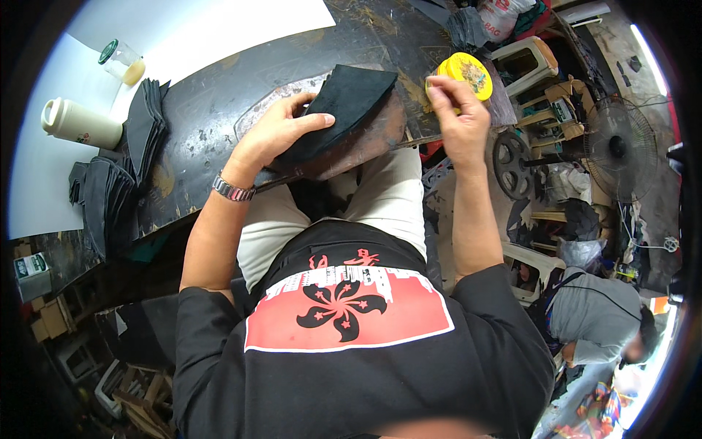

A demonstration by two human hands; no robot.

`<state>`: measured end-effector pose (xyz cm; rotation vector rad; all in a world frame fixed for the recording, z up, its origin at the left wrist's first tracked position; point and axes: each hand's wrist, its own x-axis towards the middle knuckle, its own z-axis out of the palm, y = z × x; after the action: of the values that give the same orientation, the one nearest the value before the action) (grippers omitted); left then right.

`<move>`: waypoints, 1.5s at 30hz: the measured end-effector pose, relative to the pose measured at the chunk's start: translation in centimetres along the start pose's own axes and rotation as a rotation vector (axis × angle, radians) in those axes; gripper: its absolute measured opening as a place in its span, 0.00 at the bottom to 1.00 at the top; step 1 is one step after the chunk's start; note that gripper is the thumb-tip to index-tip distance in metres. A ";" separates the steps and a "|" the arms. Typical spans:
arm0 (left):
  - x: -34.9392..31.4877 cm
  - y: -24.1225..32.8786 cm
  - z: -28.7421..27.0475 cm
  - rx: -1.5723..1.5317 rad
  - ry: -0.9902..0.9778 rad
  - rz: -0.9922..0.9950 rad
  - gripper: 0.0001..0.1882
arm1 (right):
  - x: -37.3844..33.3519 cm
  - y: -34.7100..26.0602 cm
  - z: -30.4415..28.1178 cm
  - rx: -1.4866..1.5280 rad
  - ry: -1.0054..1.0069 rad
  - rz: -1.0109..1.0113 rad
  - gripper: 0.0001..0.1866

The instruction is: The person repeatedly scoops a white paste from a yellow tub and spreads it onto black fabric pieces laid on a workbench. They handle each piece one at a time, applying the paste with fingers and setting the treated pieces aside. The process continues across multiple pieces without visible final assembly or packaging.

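Observation:
My left hand (296, 123) grips a stack of black, curved leather-like pieces (347, 106), its thumb pressed flat on the top one and the other fingers partly hidden behind the edge. The pieces lie over a stained board (391, 126) at the front edge of the dark worktable (212, 110). To the right, my right hand (462, 117) is raised with curled fingers beside a round yellow tub (468, 74), whose top is crusted with brownish residue. Whatever those fingers pinch, if anything, is too small to make out.
At the left of the table lie fanned piles of black pieces (110, 197), near a cream tumbler (84, 123) and a glass jar (123, 62) with a green lid. A fan (618, 146) stands at right, and another person (596, 314) bends at lower right.

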<state>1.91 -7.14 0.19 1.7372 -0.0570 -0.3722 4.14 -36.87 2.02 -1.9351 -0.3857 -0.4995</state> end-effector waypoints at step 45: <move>0.3 2.9 -0.7 0.739 0.338 0.531 0.29 | 5.9 6.8 -2.0 -1.052 0.009 -0.056 0.38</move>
<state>2.89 -7.13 3.08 2.3887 -0.4461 0.3899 12.12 -41.17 0.42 -2.9293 -0.1652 -0.8528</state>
